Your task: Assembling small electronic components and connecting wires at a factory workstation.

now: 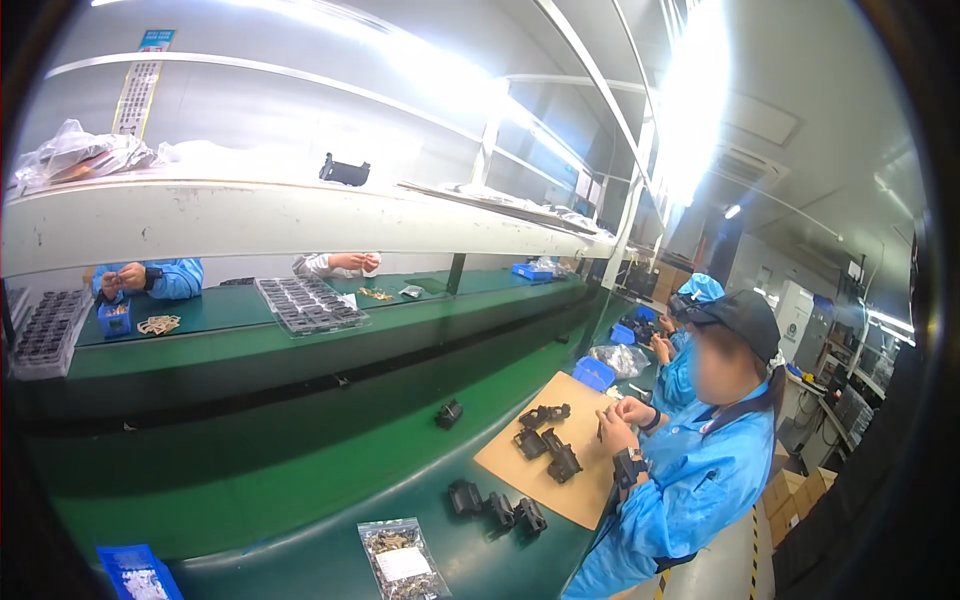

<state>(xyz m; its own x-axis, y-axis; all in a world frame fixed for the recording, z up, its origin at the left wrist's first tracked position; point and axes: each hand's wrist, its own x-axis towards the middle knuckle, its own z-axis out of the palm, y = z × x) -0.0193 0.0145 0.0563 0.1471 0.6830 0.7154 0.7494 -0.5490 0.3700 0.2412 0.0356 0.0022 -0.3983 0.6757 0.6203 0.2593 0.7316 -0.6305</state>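
Neither my left hand nor my right hand shows in the head view. At the lower edge, a clear zip bag (385,535) of small brownish parts with a white label lies on the green table. Left of it sits a blue plastic bin (118,562) with white pieces inside. Three black plastic housings (500,512) stand right of the bag. Beyond them, a tan board (505,460) carries several more black housings (562,462). A co-worker (700,460) in a blue smock and black cap holds something small in both hands over that board.
A lone black housing (449,413) lies on the green conveyor belt (300,440). Across it, other people's hands (132,277) work beside black-part trays (310,303). A white shelf (250,220) spans above. Another co-worker (680,375) sits farther right, near a blue bin (594,374).
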